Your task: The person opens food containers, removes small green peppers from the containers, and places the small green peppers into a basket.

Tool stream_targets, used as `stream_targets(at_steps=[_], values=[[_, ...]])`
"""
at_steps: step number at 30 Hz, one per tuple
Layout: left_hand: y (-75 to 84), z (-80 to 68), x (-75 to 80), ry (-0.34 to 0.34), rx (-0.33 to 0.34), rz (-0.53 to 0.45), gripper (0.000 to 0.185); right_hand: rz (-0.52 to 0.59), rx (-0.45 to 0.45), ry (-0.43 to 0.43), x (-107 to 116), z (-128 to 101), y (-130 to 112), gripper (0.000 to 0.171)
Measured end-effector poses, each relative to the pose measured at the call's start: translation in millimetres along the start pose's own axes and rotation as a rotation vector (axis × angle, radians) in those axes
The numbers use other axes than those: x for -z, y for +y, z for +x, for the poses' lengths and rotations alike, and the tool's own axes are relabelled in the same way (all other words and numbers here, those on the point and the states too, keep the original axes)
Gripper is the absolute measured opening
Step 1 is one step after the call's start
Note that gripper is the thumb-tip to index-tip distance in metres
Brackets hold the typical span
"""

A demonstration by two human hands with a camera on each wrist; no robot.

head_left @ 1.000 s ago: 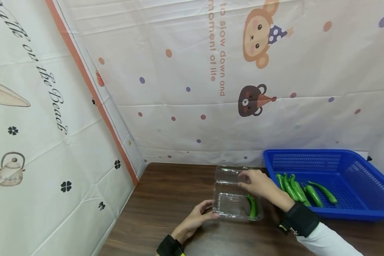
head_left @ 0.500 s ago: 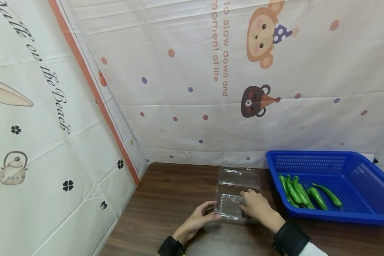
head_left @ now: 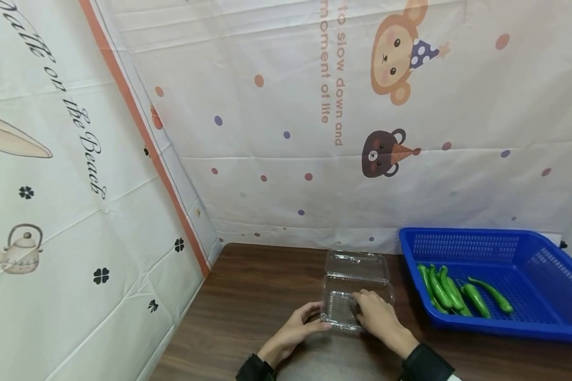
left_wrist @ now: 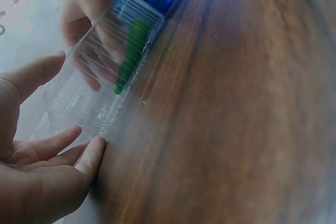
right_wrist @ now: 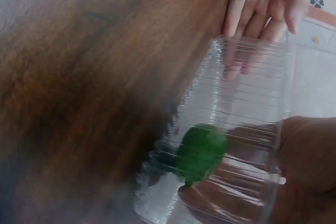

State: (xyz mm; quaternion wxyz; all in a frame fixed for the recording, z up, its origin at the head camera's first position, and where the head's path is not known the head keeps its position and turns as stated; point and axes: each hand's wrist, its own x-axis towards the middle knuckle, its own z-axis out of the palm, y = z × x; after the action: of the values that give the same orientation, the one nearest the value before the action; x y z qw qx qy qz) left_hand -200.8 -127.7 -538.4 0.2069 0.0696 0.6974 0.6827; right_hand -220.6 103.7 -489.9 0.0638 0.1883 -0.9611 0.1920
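A clear plastic clamshell box [head_left: 339,307] stands on the wooden table with its lid [head_left: 357,264] folded back. One green chili pepper [left_wrist: 132,51] lies along the right part of its tray, seen through the ribbed wall. My left hand [head_left: 293,329] holds the box at its near left corner, thumb and fingers about the end wall. My right hand [head_left: 378,317] reaches down into the tray, thumb and fingers about the pepper. From above that hand hides the pepper, while the right wrist view shows the pepper [right_wrist: 202,150] between its fingers.
A blue plastic basket [head_left: 519,254] stands to the right of the box, with several green chili peppers [head_left: 445,291] in its left part. Brown wooden tabletop [head_left: 248,286] extends left of the box. A printed white cloth [head_left: 248,201] hangs behind the table.
My right hand has come from above the hinge side down into the tray, over the pepper, which it now covers. The left hand stays at the box corner. The head view has shifted slightly.
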Motion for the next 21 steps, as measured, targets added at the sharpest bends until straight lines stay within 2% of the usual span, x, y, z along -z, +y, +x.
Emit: stream_targets(at_steps=[4, 9, 13, 19, 21], values=[[-0.4, -0.7, 1.5, -0.001, 0.006, -0.001, 0.067, 0.024, -0.007, 0.006, -5.3, 1.8, 1.0, 0.040], [0.2, 0.0, 2.8, -0.004, 0.008, -0.003, 0.066, 0.115, -0.109, -0.041, -7.8, 6.1, 3.8, 0.046], [0.4, 0.0, 2.1, 0.004, 0.005, 0.001, 0.066, 0.150, -0.161, -0.036, -9.6, 8.3, 5.8, 0.048], [-0.9, 1.1, 1.5, 0.007, -0.007, 0.012, 0.066, 0.185, -0.204, -0.013, -11.5, 9.4, 6.8, 0.026], [-1.0, 1.7, 1.3, 0.004, -0.012, 0.011, 0.066, 0.206, -0.208, 0.006, -11.2, 10.0, 7.0, 0.023]])
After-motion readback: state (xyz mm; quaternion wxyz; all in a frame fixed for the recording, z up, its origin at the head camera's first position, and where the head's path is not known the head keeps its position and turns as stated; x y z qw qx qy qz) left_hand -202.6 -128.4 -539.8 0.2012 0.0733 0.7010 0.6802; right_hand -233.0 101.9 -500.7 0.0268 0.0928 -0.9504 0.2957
